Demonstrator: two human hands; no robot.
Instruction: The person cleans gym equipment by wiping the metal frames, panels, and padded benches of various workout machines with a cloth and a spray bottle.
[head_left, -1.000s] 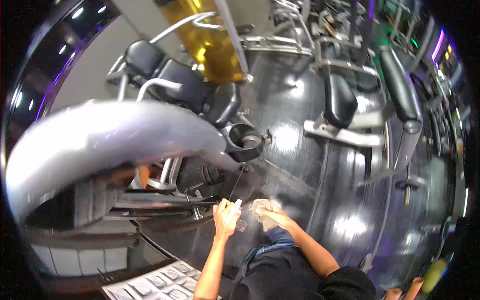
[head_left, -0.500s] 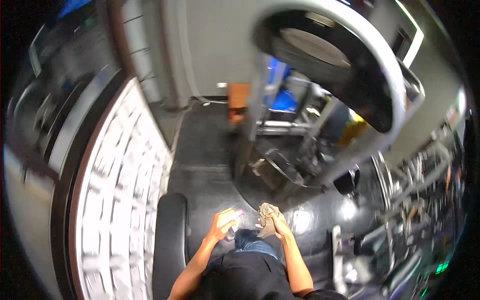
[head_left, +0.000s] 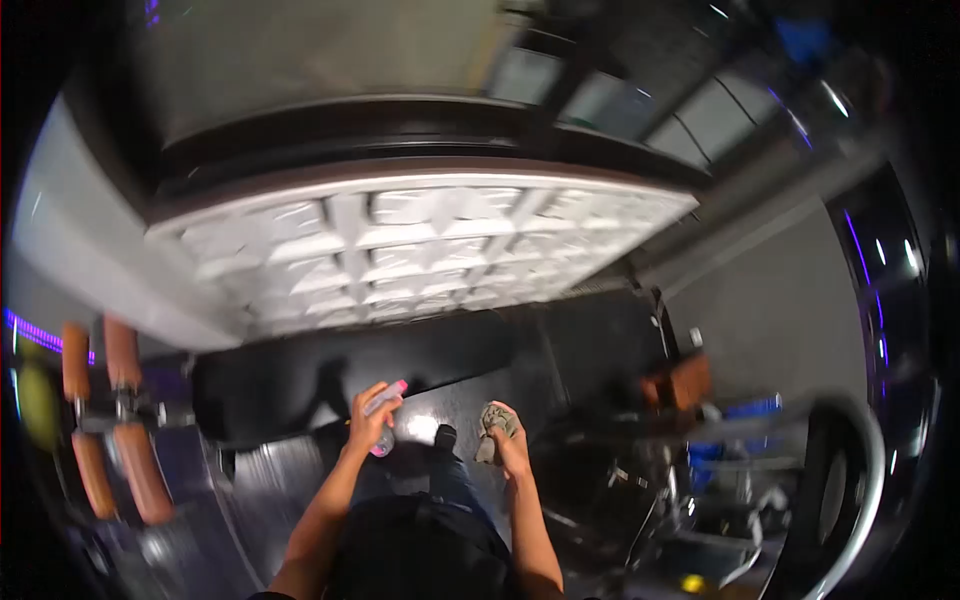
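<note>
My left hand (head_left: 368, 422) is closed around a spray bottle (head_left: 384, 398) with a pink tip on its pale head. The clear lower part of the bottle shows below my fingers, partly hidden by the hand. A crumpled grey-beige cloth (head_left: 492, 420) is bunched in my right hand (head_left: 513, 446), its loose end hanging down. Both hands are held in front of my body, apart from each other. Beyond the left hand lies a long black padded bench (head_left: 290, 375).
A white panel with raised square relief (head_left: 420, 235) runs along the wall behind the bench. Brown padded rollers (head_left: 140, 470) stand at the left. To the right are a gym machine with a curved pale frame (head_left: 872, 470) and an orange-brown box (head_left: 680, 385).
My view has swung left, so the white panel and bench now lie ahead and the machine is at the right. Both hands keep hold of the bottle and cloth.
</note>
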